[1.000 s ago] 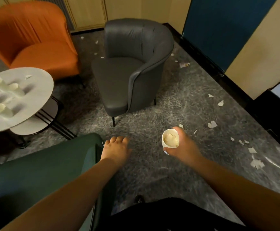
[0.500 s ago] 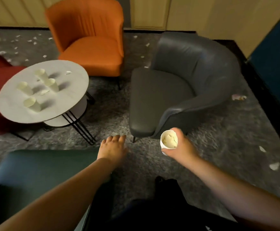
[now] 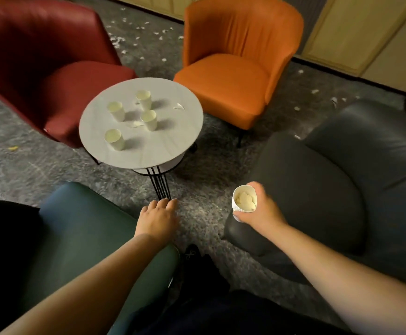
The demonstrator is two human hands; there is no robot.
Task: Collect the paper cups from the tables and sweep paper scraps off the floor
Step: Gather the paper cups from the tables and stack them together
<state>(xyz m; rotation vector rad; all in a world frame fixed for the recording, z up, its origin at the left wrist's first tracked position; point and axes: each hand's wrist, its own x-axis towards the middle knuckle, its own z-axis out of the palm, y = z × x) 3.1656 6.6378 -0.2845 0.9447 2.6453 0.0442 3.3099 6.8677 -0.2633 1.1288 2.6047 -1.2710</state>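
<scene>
Grey speckled floor (image 3: pixel 204 170) underfoot, ringed by four armchairs: dark red chair (image 3: pixel 44 68), orange chair (image 3: pixel 235 66), charcoal chair (image 3: pixel 322 189), green chair (image 3: pixel 81 235). Between them, the round pale table (image 3: pixel 173 131). On its tabletop stand four paper cups (image 3: pixel 116 111), upright, grouped toward the left edge, with torn paper bits among them. Paper scraps (image 3: pixel 139 42) litter the floor behind the chairs. Right hand (image 3: pixel 262 209) is wrapped round a paper cup of scraps (image 3: pixel 244 201), held above the charcoal chair's front corner. Left hand (image 3: pixel 158 217), fingers straight and relaxed, holds nothing.
</scene>
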